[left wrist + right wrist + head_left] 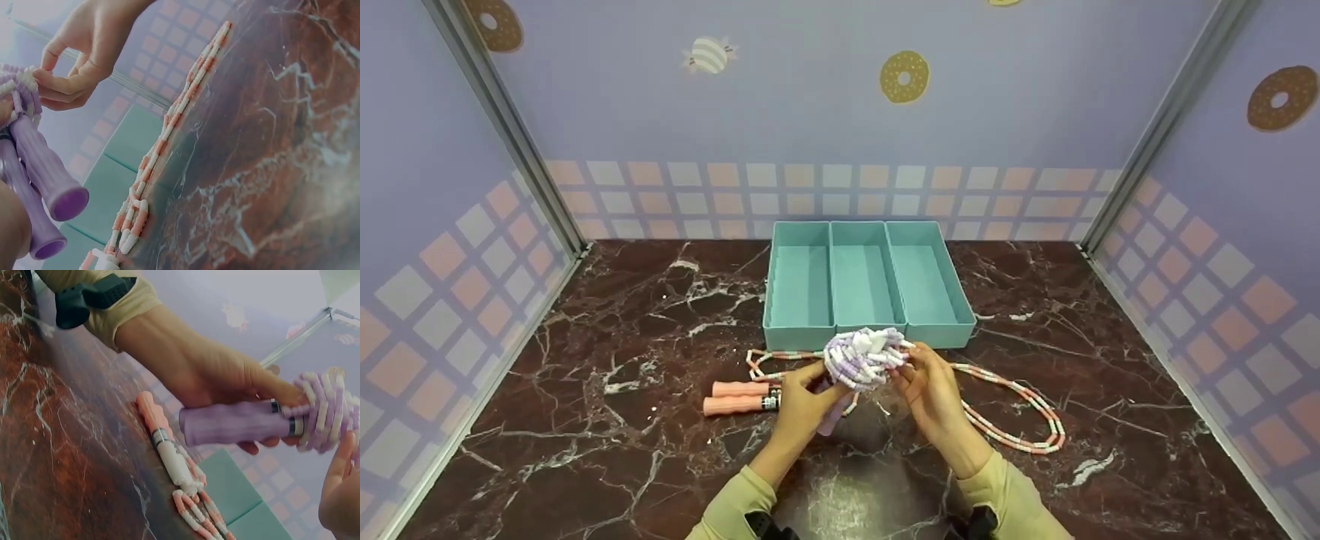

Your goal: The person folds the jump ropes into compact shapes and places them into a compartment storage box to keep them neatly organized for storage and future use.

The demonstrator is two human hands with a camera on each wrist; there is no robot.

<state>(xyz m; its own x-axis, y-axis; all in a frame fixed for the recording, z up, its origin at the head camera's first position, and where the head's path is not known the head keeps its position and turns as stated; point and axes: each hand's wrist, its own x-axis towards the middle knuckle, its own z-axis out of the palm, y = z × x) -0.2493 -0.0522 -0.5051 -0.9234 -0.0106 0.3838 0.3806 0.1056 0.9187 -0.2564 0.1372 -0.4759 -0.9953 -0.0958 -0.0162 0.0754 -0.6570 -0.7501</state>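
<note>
A jump rope with white and lilac beads [855, 364] is wound into a bundle above the table, in front of the box. My left hand [802, 397] grips its two purple handles [230, 424] close to where the beads begin. From the other side, my right hand [934, 386] pinches the beaded strands at the bundle's right edge with thumb and fingers. In the left wrist view, the hollow ends of the purple handles [48, 180] hang downward. The bundle partly hides the strands of the second rope lying behind it.
A second jump rope, with salmon handles [739, 397] and salmon-and-white beads [1054, 424], lies on the dark marbled table [622, 450]. Behind it stands a teal box [802, 337] with three compartments. Patterned panels [840, 112] surround the table at the back and sides.
</note>
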